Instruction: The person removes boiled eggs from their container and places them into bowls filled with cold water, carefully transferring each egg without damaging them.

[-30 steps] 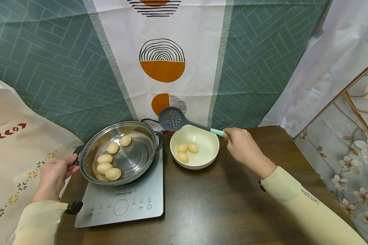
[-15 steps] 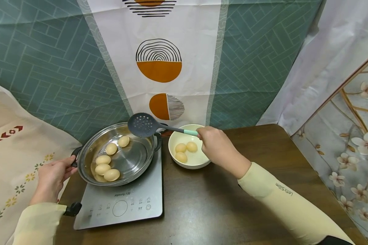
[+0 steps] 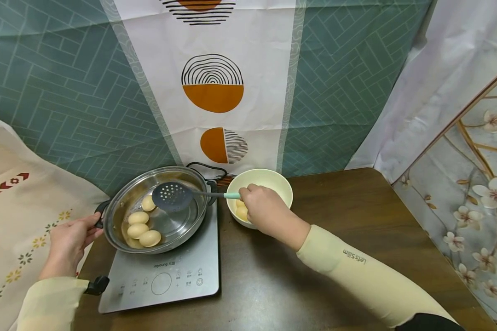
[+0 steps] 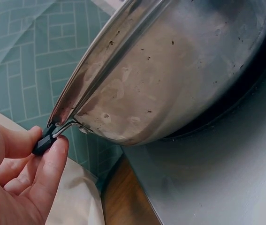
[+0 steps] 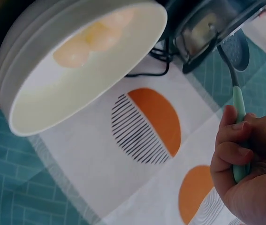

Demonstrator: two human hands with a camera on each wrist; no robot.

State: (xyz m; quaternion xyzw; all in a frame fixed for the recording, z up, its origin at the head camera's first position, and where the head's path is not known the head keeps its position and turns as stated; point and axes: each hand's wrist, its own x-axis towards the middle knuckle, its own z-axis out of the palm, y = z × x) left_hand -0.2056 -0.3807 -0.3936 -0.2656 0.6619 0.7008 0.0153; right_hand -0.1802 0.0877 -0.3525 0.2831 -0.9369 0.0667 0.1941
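I'd call this scooping: left hand (image 3: 68,241) pinching the round steel pan (image 3: 177,226)'s black handle (image 4: 44,144), right hand (image 3: 270,212) gripping the grey perforated skimmer (image 3: 172,196) above pale-yellow oval eggs (image 3: 138,231) inside, next move wanting a slide beneath one.

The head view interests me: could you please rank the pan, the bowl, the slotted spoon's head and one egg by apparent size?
1. Pan
2. Bowl, partly hidden by the right hand
3. Slotted spoon's head
4. One egg; those in the pan look much alike
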